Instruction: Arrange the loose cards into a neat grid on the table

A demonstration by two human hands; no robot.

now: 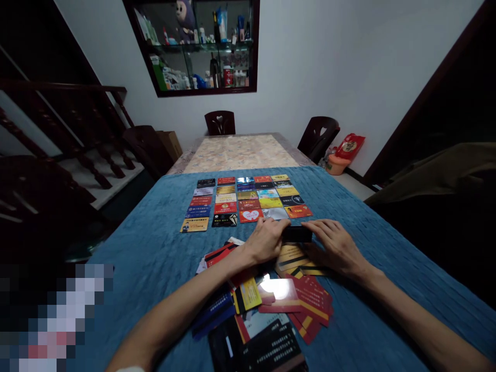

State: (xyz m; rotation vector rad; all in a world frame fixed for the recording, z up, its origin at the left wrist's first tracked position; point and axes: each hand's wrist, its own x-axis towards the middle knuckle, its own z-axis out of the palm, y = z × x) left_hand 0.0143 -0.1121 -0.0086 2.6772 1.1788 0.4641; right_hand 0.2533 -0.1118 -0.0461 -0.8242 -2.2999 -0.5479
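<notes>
Between my hands, a black card (297, 234), perhaps a small stack, is held at its two short ends. Curled fingers of my left hand (267, 238) grip its left end. My right hand (336, 247) has its fingertips pressed together at the right end; its thumb is mostly hidden. Beneath and in front of my hands lies a loose pile of plastic cards, among them gold cards (291, 258), red cards (313, 300), a yellow card (248, 295), a blue card (215, 312) and black cards (271, 349). Just beyond, several cards (251, 216) lie face up in columns.
A blue cloth (143, 248) covers the near part of the table; the patterned tabletop (236, 150) shows behind it. Dark chairs (219, 123) stand around the far end. On the left is a wooden railing (62, 87). An orange bucket (336, 164) sits on the floor at right.
</notes>
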